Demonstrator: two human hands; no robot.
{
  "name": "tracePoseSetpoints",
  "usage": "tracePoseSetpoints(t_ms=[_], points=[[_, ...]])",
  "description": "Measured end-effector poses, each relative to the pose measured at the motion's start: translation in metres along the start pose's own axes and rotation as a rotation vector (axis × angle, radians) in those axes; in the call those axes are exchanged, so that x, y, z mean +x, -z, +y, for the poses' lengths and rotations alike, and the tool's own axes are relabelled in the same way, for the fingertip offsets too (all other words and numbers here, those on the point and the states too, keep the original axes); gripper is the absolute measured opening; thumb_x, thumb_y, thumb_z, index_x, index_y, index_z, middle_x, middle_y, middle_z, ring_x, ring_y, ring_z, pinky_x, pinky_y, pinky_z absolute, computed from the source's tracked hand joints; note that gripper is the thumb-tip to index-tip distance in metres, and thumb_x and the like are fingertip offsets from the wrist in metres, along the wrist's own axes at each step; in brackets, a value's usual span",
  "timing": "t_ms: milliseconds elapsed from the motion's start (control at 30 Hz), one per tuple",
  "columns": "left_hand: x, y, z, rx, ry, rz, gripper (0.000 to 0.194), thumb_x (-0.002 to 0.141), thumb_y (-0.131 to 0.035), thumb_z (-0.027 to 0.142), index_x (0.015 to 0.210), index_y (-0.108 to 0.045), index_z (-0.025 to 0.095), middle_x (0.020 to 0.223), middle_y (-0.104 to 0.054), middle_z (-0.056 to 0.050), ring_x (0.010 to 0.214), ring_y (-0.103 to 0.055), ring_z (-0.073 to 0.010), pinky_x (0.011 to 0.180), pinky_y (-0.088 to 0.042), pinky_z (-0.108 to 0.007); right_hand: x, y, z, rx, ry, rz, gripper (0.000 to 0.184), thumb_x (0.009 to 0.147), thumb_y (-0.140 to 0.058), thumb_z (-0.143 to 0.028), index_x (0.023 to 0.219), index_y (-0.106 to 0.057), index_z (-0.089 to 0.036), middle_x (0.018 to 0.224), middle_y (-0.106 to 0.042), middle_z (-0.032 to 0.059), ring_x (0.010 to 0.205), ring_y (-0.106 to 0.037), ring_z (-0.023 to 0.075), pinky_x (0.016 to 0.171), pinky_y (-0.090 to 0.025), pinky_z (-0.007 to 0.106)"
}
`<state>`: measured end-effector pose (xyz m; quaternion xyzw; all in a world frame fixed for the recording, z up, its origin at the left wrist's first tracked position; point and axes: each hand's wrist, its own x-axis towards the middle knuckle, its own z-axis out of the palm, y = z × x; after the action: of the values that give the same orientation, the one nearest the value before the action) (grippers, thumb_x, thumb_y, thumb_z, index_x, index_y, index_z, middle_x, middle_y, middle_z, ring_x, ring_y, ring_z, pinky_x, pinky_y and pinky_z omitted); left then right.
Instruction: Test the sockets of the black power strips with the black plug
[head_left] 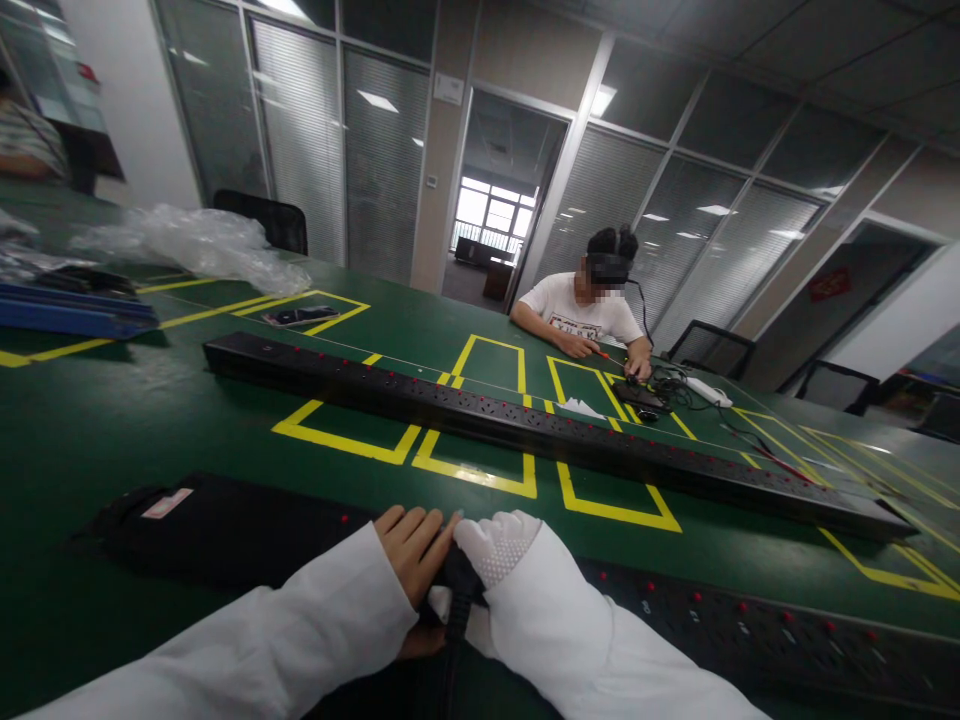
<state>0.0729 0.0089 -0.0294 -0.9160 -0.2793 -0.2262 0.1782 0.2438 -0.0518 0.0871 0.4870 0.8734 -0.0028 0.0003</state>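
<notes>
A long black power strip (690,610) with red indicator lights lies across the table's near side. Bare, my left hand (416,550) is closed over the middle of this strip, fingers on top and thumb lower down. My right hand (501,548), in a white dotted glove, closes around a black power plug (463,580) against the strip. From the plug a thick black cord (451,660) runs down toward me. Where plug and strip meet is hidden by my hands. At the strip's left end, dark wrapping (217,520) carries a white label (167,503).
A second long power strip (487,410) lies beyond my hands on the green table (225,430) with yellow tape outlines. Across sits a person (581,310) working among cables (675,385). Clear plastic wrap (202,245), a blue bar (75,312) and a phone (300,316) lie left.
</notes>
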Motion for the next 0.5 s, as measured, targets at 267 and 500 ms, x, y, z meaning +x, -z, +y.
tracePoseSetpoints(t_ms=[267,500], points=[[-0.0028,0.0008,-0.0049,-0.093,-0.042,-0.083,0.078,0.074,-0.054,0.054,0.133,-0.045,0.005,0.111,-0.062,-0.018,0.09,-0.057,-0.0328,0.071,-0.039,-0.044,-0.0002,-0.0019,0.0,-0.019,0.001,0.007,0.031,0.093,-0.053,-0.038,0.113,-0.057,-0.014,0.103,-0.061,0.0061,0.085,-0.061,0.0155,0.075,-0.053,0.034],[-0.0029,0.0006,-0.0041,-0.093,-0.036,-0.085,0.077,0.072,-0.051,0.049,0.135,-0.041,0.006,0.111,-0.061,-0.018,0.09,-0.056,-0.0325,0.071,-0.037,-0.043,-0.0002,-0.004,0.0003,-0.039,-0.003,0.011,0.032,0.093,-0.052,-0.038,0.114,-0.056,-0.015,0.104,-0.061,0.0062,0.085,-0.061,0.0156,0.075,-0.052,0.034]])
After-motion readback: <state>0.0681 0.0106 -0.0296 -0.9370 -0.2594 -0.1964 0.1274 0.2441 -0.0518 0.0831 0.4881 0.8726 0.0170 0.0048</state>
